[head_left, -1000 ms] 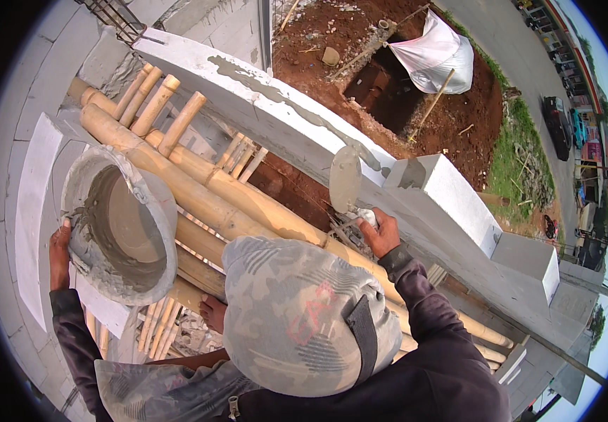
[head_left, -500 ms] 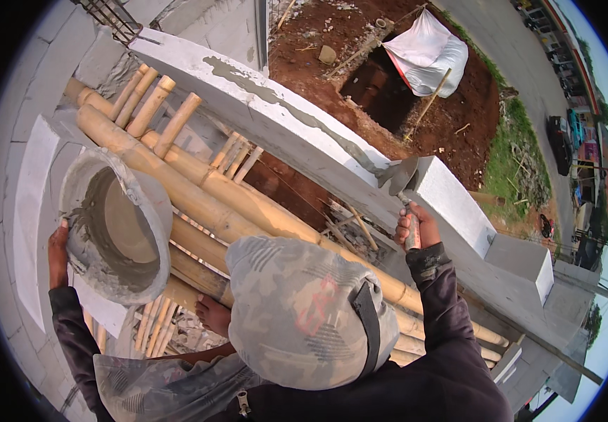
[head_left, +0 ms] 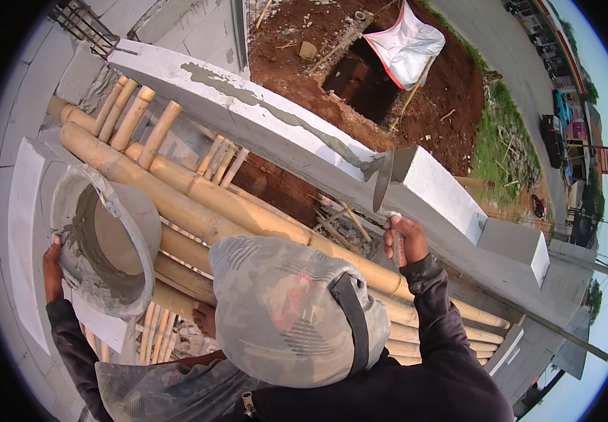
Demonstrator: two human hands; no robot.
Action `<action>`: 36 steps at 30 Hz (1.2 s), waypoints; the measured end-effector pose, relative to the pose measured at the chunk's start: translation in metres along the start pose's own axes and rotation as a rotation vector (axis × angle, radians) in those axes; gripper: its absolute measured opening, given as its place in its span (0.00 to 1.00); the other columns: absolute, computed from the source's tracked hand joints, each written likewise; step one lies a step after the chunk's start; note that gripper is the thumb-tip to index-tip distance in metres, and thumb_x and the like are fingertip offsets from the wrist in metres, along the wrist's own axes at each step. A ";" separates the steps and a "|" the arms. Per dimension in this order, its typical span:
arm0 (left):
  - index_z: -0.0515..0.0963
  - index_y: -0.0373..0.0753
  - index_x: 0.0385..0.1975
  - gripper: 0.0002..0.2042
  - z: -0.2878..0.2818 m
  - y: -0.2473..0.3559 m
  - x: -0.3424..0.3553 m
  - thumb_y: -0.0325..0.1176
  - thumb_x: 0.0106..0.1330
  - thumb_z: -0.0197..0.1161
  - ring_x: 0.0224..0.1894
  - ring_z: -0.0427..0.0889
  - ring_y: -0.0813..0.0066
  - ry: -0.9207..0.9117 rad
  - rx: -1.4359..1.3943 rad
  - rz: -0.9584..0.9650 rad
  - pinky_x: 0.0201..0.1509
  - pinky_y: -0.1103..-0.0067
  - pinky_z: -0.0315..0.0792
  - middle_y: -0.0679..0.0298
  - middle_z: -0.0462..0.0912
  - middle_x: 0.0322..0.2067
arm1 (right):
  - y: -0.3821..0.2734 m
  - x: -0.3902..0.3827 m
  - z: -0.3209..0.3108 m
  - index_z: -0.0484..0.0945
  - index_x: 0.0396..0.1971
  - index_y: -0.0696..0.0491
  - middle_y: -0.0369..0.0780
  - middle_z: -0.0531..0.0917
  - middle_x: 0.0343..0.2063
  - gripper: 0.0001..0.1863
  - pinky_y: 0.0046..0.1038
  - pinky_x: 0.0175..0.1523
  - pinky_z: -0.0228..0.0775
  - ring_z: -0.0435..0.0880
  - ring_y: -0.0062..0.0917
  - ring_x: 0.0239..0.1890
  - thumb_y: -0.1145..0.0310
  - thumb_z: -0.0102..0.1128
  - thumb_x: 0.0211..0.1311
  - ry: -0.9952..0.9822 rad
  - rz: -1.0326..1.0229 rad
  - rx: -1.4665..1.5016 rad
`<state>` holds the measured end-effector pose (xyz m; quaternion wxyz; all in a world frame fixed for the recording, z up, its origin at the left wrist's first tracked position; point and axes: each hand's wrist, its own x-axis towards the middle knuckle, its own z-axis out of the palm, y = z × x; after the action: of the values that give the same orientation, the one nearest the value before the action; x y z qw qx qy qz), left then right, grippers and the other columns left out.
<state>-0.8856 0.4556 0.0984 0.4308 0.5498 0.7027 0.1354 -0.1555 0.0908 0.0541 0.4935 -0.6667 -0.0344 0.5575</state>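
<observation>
closed the right hand point(head_left: 406, 240) fully around the handle of a trowel point(head_left: 383, 181), with no gap showing, seemingly for firm command of the blade's angle. held the blade just beyond that grip, turned nearly edge-on, at the near end of a strip of mortar point(head_left: 284, 117), probably to bring an edge rather than the flat to bear. saw the strip run leftward from there along a white wall point(head_left: 150, 65), with a white block point(head_left: 445, 186) just right of the blade. crossed bamboo poles point(head_left: 177, 197) left of the grip with the gaze. set the left hand point(head_left: 53, 264) against the far side of a bucket point(head_left: 141, 211), well left of the right grip, likely to steady it; could not tell how tightly curled. saw, farthest beyond the grip, a white sheet point(head_left: 406, 46) beside a pit point(head_left: 360, 70), perhaps for cover.
</observation>
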 end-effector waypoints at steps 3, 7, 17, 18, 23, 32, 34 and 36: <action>0.78 0.28 0.52 0.30 -0.002 -0.003 0.001 0.55 0.72 0.53 0.44 0.82 0.69 -0.014 -0.006 0.015 0.55 0.74 0.71 0.57 0.84 0.44 | 0.037 0.064 0.011 0.73 0.31 0.57 0.41 0.75 0.16 0.13 0.28 0.16 0.66 0.72 0.28 0.10 0.62 0.56 0.68 0.082 0.105 -0.028; 0.79 0.29 0.51 0.29 -0.002 -0.003 -0.002 0.55 0.72 0.53 0.45 0.81 0.71 -0.017 0.034 0.028 0.56 0.75 0.71 0.58 0.84 0.44 | 0.049 0.090 -0.003 0.73 0.31 0.55 0.38 0.74 0.15 0.16 0.28 0.16 0.66 0.72 0.27 0.10 0.57 0.53 0.70 0.072 0.187 0.086; 0.75 0.28 0.57 0.31 -0.019 -0.022 0.018 0.54 0.71 0.55 0.50 0.80 0.69 0.059 0.138 -0.038 0.57 0.76 0.70 0.57 0.82 0.51 | -0.017 0.023 -0.049 0.72 0.37 0.57 0.39 0.76 0.19 0.19 0.27 0.18 0.70 0.74 0.25 0.12 0.54 0.49 0.72 -0.144 -0.036 0.272; 0.76 0.31 0.53 0.27 -0.023 -0.023 0.023 0.52 0.71 0.56 0.46 0.78 0.73 0.233 0.263 -0.048 0.50 0.78 0.69 0.62 0.81 0.46 | -0.017 0.018 -0.048 0.72 0.38 0.58 0.39 0.76 0.19 0.20 0.28 0.18 0.69 0.73 0.27 0.12 0.53 0.49 0.72 -0.081 0.014 0.278; 0.75 0.40 0.38 0.15 -0.029 -0.020 0.018 0.48 0.71 0.59 0.31 0.63 0.84 0.249 0.194 0.244 0.33 0.82 0.57 0.74 0.69 0.29 | -0.026 -0.046 -0.050 0.71 0.39 0.59 0.40 0.75 0.18 0.20 0.28 0.16 0.65 0.71 0.30 0.11 0.54 0.46 0.73 -0.247 0.067 0.484; 0.72 0.42 0.28 0.16 -0.003 0.070 -0.002 0.48 0.71 0.58 0.27 0.60 0.86 0.234 0.208 0.265 0.32 0.84 0.55 0.76 0.67 0.24 | -0.064 0.003 -0.055 0.72 0.41 0.58 0.39 0.74 0.17 0.23 0.28 0.16 0.66 0.70 0.28 0.09 0.51 0.40 0.75 -0.331 0.057 0.415; 0.72 0.43 0.27 0.18 0.003 0.092 -0.021 0.51 0.71 0.57 0.28 0.62 0.85 0.304 0.130 0.301 0.35 0.84 0.58 0.74 0.68 0.24 | -0.064 0.014 -0.028 0.73 0.40 0.57 0.39 0.73 0.16 0.23 0.29 0.15 0.66 0.70 0.28 0.09 0.50 0.40 0.75 -0.362 0.066 0.440; 0.72 0.41 0.29 0.18 0.003 0.110 -0.049 0.50 0.72 0.55 0.30 0.69 0.83 0.226 0.046 0.493 0.43 0.80 0.66 0.72 0.71 0.23 | -0.077 0.017 0.018 0.73 0.38 0.57 0.39 0.72 0.13 0.21 0.27 0.13 0.67 0.69 0.28 0.07 0.53 0.42 0.73 -0.396 -0.020 0.287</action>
<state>-0.8100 0.4507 0.1915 0.2913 0.6954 0.5939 0.2807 -0.1242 0.1510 0.0977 0.5724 -0.4672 -0.0574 0.6715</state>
